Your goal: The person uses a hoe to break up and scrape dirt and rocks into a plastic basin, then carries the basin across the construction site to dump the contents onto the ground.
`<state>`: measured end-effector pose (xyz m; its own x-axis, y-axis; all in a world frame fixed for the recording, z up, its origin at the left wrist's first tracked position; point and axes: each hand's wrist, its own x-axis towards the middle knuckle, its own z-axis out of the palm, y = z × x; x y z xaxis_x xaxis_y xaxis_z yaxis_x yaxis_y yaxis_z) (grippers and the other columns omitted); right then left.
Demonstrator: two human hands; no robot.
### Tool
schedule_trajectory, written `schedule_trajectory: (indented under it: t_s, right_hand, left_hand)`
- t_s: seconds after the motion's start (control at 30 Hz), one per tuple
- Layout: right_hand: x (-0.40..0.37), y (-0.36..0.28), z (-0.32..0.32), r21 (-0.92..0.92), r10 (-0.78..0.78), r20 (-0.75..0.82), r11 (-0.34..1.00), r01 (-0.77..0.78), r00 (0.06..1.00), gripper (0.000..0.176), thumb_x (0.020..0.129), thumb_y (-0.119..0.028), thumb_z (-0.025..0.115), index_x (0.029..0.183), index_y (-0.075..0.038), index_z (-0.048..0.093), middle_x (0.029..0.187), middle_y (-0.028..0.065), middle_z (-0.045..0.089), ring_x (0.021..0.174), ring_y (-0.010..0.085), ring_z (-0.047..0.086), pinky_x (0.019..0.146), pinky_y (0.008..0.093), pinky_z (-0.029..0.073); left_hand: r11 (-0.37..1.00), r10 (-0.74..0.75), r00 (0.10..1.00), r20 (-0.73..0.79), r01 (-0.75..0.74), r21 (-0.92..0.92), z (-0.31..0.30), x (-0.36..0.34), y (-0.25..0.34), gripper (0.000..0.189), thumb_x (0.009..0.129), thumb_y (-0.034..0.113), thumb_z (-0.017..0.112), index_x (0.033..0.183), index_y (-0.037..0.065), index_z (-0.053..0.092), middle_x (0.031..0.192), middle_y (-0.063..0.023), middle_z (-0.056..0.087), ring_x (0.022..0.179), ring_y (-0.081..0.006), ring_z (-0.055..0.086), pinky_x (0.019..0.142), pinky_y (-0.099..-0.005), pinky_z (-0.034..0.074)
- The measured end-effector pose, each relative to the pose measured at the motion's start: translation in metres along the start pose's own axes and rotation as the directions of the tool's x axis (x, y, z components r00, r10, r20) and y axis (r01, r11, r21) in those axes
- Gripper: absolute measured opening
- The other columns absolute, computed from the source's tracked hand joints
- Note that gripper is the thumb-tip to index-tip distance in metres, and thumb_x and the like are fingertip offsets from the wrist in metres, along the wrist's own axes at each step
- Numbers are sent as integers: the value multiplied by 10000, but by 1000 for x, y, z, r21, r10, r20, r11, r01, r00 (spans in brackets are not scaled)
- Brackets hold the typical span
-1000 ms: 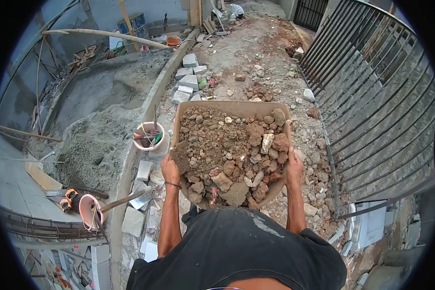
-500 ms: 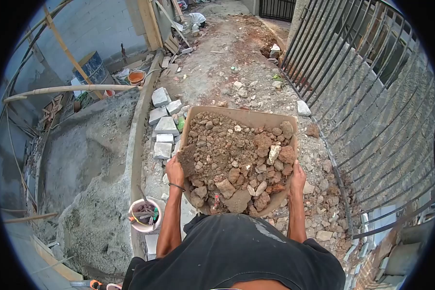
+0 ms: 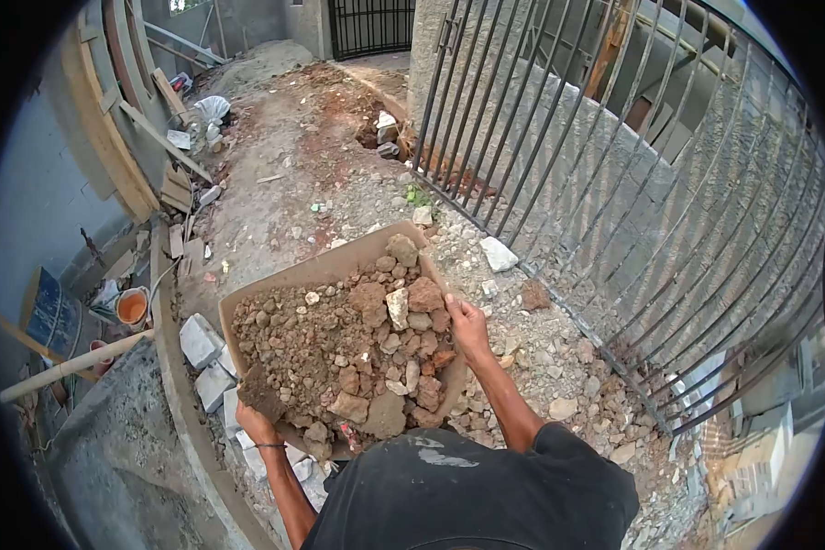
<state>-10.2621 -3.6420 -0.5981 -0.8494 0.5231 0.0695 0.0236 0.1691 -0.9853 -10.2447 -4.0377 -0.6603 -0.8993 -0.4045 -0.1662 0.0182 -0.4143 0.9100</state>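
A tan open box (image 3: pixel 316 269) full of soil, stones and broken rubble (image 3: pixel 325 353) is in front of my torso. My left hand (image 3: pixel 257 425) grips its near left side, with a dark band on the wrist. Higher up, at the right side of the box, my right hand (image 3: pixel 468 326) holds the edge, the thumb on top. Fingers of both hands are partly hidden beneath or behind the sides. The box sits askew in view, its right end farther forward than its left.
Along the right runs a metal bar fence (image 3: pixel 559 137). White blocks (image 3: pixel 202 342) lie left of the box, beside a low concrete edge (image 3: pixel 170 371). Farther left are a bamboo pole (image 3: pixel 78 367), an orange bucket (image 3: pixel 132 306) and a blue drum (image 3: pixel 53 313). Rubble covers the ground.
The view has swung, and the box now appears farther left and turned counterclockwise. Both hands keep their hold on it. The white bucket of tools has left the view.
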Motion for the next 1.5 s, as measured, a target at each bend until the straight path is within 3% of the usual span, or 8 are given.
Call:
schedule_trajectory:
  t_s: [0.37,0.47,0.67,0.73,1.23,1.33,1.43,1.5]
  right_hand:
    - [224,-32,271,8,110,-100,994,-110,989,483,863,-418,566,558,-99,370,541,-62,305,523,55,259,441,271,225]
    - [278,-40,316,-11,95,-133,995,-98,986,495,865,-441,552,556,-97,376,538,-62,305,514,55,252,438,272,221]
    - [431,-31,410,-22,92,-230,995,-100,969,497,868,-431,551,552,-91,375,528,-59,303,512,59,264,436,273,227]
    - [506,-23,447,-13,100,-270,994,-107,958,497,867,-432,553,553,-87,380,526,-59,303,509,62,267,436,275,231]
    - [979,-124,670,-104,128,-236,982,-156,963,499,867,-440,540,604,-36,412,561,-12,343,553,95,312,497,302,292]
    - [1080,-123,704,-49,37,-257,997,-51,966,459,888,-380,538,594,-51,410,572,-40,343,552,75,291,480,282,273]
    - [1191,-132,724,91,99,-242,993,-79,965,432,905,-343,523,587,-72,414,580,-58,343,553,56,277,466,262,251]
    - [1256,-119,750,8,10,-286,1000,-8,958,429,905,-354,520,590,-81,419,568,-66,328,547,44,267,462,252,234]
  left_hand:
    - [991,12,997,77,-22,134,79,389,44,316,909,159,374,1021,-34,596,904,-78,615,785,-166,571,690,-298,464]
    - [733,287,929,232,-369,571,95,491,34,317,912,154,371,1031,-41,590,914,-93,621,801,-184,581,719,-309,465]
    - [921,23,973,229,-110,375,185,688,9,324,900,176,395,1058,-36,584,968,-111,630,841,-189,582,745,-318,464]
    - [840,127,943,307,-267,472,213,786,-28,330,908,200,398,1056,-24,589,954,-96,627,830,-178,581,725,-311,468]
    - [861,127,959,253,-234,451,534,1181,55,313,907,192,390,1012,-9,606,851,-77,619,727,-165,581,632,-300,480]
    - [978,-21,976,215,-25,206,618,1242,69,296,911,173,389,993,-12,606,829,-56,613,713,-138,568,620,-279,464]
    - [599,374,832,410,-554,578,714,1331,71,331,926,209,398,975,-51,597,774,-61,614,690,-133,538,646,-290,448]
    - [740,237,938,255,-344,578,781,1375,95,393,938,296,430,935,-39,635,746,-49,627,655,-119,517,614,-287,430]
